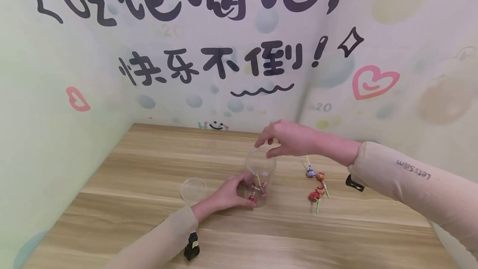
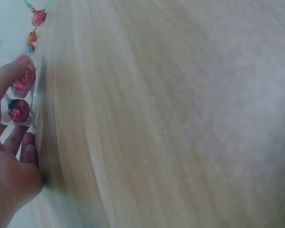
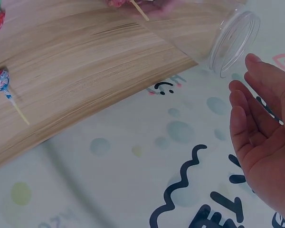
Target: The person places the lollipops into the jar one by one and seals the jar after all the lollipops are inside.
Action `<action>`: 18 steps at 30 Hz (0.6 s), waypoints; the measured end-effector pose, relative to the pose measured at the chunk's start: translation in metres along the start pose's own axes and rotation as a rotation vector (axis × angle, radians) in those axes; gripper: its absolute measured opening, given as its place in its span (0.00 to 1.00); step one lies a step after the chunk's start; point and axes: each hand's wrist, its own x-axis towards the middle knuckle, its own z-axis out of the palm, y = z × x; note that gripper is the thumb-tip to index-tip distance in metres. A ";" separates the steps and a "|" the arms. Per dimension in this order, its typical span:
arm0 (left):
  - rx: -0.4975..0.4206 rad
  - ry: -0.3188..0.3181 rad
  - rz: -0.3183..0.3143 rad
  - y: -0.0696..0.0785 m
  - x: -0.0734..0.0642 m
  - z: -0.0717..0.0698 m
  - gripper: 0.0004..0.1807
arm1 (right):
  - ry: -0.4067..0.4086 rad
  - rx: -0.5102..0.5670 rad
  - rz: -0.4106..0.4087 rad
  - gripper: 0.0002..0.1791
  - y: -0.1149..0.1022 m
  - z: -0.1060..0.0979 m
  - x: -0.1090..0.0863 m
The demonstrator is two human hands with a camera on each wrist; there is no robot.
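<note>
A clear plastic jar point(image 1: 269, 175) stands upright on the table with several lollipops point(image 1: 253, 199) in its bottom, their wrappers red and pink. My left hand point(image 1: 228, 192) grips the jar low on its side, thumb and fingers curled round the wall. In the left wrist view, a dark-and-red lollipop point(image 2: 19, 110) shows through the plastic beside the thumb. Just above the jar's mouth hovers my right hand point(image 1: 289, 138), fingers loosely bent and holding nothing. The right wrist view has its fingertips point(image 3: 253, 59) close to the jar's rim point(image 3: 235, 45), apart from it.
Right of the jar lie loose lollipops: a blue one point(image 1: 310, 172), an orange one point(image 1: 320, 176) and red ones point(image 1: 313, 196). A round clear lid point(image 1: 193, 189) lies to the left. Behind the wooden table point(image 1: 149, 152) rises a printed wall covering point(image 1: 209, 94).
</note>
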 end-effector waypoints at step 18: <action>-0.021 0.011 0.018 0.000 0.001 0.000 0.35 | 0.080 0.040 0.022 0.17 0.016 0.003 -0.019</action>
